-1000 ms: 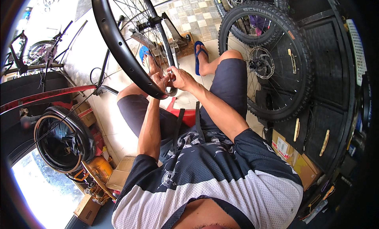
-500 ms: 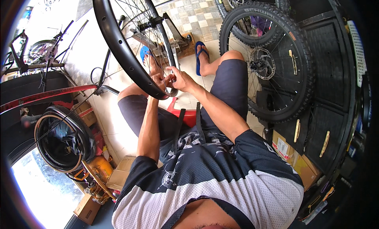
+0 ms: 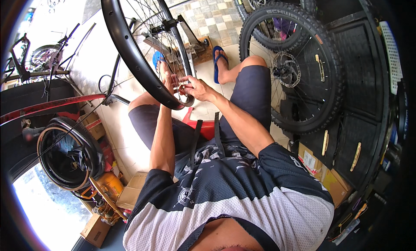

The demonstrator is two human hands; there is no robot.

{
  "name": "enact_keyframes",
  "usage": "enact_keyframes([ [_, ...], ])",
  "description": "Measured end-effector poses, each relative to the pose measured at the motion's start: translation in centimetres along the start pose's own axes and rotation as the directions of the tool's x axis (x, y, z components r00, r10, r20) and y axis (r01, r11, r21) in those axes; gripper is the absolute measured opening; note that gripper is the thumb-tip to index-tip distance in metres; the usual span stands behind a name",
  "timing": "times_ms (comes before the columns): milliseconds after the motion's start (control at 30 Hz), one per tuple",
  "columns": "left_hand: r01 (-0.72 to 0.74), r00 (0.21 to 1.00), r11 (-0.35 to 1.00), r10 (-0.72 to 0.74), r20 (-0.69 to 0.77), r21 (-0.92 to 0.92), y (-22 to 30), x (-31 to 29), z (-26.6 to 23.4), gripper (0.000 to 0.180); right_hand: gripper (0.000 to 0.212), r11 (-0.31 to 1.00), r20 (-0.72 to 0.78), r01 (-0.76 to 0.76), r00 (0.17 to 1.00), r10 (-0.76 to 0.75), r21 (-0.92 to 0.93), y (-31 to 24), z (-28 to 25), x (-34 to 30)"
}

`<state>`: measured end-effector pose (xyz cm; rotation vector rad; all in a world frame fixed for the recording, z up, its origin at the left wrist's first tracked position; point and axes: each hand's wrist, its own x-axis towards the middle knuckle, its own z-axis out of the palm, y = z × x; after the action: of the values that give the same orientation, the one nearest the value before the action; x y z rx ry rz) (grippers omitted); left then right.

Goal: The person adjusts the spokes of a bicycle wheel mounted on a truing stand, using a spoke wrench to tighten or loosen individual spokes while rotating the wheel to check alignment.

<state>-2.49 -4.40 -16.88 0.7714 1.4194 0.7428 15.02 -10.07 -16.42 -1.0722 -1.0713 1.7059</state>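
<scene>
A bare bicycle wheel with a wide black rim (image 3: 138, 69) and thin spokes stands upright in front of me in a metal wheel stand (image 3: 190, 32). Its hub (image 3: 170, 24) sits between the stand's arms. At the near, lower part of the rim, my left hand (image 3: 168, 83) reaches in from the left, partly behind the rim, fingers stretched out among the spokes. My right hand (image 3: 199, 89) is on the other side, its fingers bent and pinched at the spokes. A small red piece (image 3: 182, 90), too small to name, shows at its fingertips.
A knobby-tyred wheel (image 3: 299, 69) with a disc rotor leans on black drawers (image 3: 357, 73) at right. A red frame tube (image 3: 52, 107) juts in from the left, above stacked tyres (image 3: 65, 155). Cardboard boxes (image 3: 96, 229) stand lower left; a red stool (image 3: 207, 132) is under me.
The rim has turned slightly in the stand. My left fingers have loosened from a closed grip and stretched out; my right hand has shifted slightly, and a small red piece now shows between the hands.
</scene>
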Motion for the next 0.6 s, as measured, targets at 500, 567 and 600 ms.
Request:
enact_keyframes([
  [500, -0.128, 0.974, 0.986, 0.106, 0.202, 0.103, -2.0, 0.6, 0.4, 0.03, 0.024, 0.888, -0.284, -0.155, 0.958, 0.029, -0.432, -0.7, -3.8, 0.6],
  [567, -0.162, 0.97, 0.979, 0.135, 0.201, 0.127, -1.3, -0.1, 0.4, 0.031, 0.023, 0.864, -0.248, -0.198, 0.965, 0.088, -0.463, 0.2, -3.4, 0.8],
  [600, -0.174, 0.967, 0.981, 0.154, 0.201, 0.088, -1.1, -0.5, 0.6, 0.033, 0.023, 0.876, -0.218, -0.195, 0.97, 0.107, -0.44, 0.6, -3.0, 1.0],
])
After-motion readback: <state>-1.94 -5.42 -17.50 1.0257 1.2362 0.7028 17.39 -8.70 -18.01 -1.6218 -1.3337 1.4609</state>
